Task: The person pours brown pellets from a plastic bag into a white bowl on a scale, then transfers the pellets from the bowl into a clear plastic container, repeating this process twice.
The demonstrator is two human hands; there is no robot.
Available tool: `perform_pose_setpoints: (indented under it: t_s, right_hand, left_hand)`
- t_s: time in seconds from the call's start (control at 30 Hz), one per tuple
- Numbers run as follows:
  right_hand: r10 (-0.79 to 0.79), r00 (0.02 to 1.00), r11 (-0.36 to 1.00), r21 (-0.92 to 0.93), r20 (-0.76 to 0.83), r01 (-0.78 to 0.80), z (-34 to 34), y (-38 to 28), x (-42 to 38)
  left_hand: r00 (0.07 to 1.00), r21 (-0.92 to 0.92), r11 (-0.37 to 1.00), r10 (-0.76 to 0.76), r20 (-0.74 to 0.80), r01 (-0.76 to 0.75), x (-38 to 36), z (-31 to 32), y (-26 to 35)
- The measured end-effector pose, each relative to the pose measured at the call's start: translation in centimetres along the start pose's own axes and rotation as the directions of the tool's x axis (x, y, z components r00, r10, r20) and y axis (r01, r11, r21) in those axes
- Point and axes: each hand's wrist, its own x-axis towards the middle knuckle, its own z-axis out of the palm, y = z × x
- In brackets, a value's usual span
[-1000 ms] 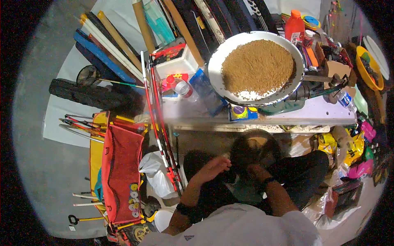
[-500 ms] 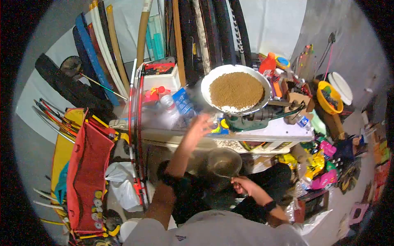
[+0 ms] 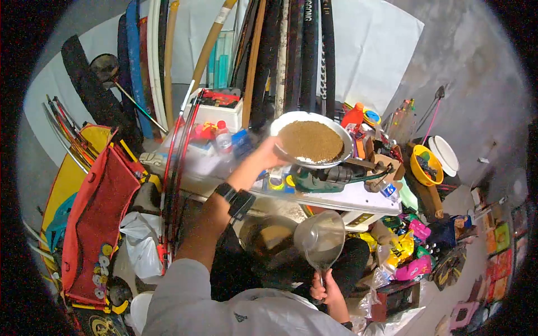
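Observation:
A white bowl [image 3: 348,147] of brown granules sits at upper centre, over a green object [image 3: 314,182]. My left hand [image 3: 273,153] grips its left rim, fingers partly hidden by the bowl. My right hand [image 3: 329,289] is closed around the handle of a clear, round scoop or strainer [image 3: 319,238]. That tool is raised above my lap, its round part pointing away from me. Left of it, a wide, dark see-through basin [image 3: 252,232] rests near my legs, with a pale patch inside.
A white bench [image 3: 370,199] carries a bottle [image 3: 223,139] and a white box [image 3: 224,116]. Red rods [image 3: 180,162] stand at left beside a red bag [image 3: 101,218]. A yellow basin [image 3: 424,168] and colourful packets [image 3: 412,252] lie at right.
My left hand has moved from the bench's front edge to the bowl's rim. The clear tool is now raised and tilted upright in my right hand. The view has shifted.

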Motion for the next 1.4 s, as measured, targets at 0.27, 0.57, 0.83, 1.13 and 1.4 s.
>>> perform_pose_setpoints:
  t_s: [0.27, 0.57, 0.83, 1.13, 1.4]
  right_hand:
    - [-0.154, 0.982, 0.922, -0.374, -0.109, 0.103, 3.1, -1.5, 2.4]
    - [0.14, 0.971, 0.824, -0.521, -0.194, -0.224, 3.4, -2.7, 7.5]
    - [0.323, 0.923, 0.801, -0.46, -0.208, -0.384, 4.8, -2.0, 10.7]
    - [0.353, 0.926, 0.836, -0.399, -0.136, -0.377, 4.4, -2.4, 10.8]
    - [0.29, 0.929, 0.88, -0.318, -0.228, -0.353, 3.7, -2.5, 9.3]
  left_hand:
    - [0.989, -0.076, 0.987, 0.14, -0.054, -0.143, -13.8, 0.2, -0.9]
    - [0.716, 0.101, 0.97, 0.232, -0.658, -0.222, -27.7, -6.2, -7.8]
    - [0.369, 0.353, 0.867, 0.475, -0.799, -0.35, -30.7, -9.2, -14.2]
    - [0.471, 0.19, 0.925, 0.335, -0.816, -0.328, -29.9, -13.4, -16.8]
    - [0.425, 0.328, 0.903, 0.421, -0.801, -0.278, -27.3, -11.4, -16.8]
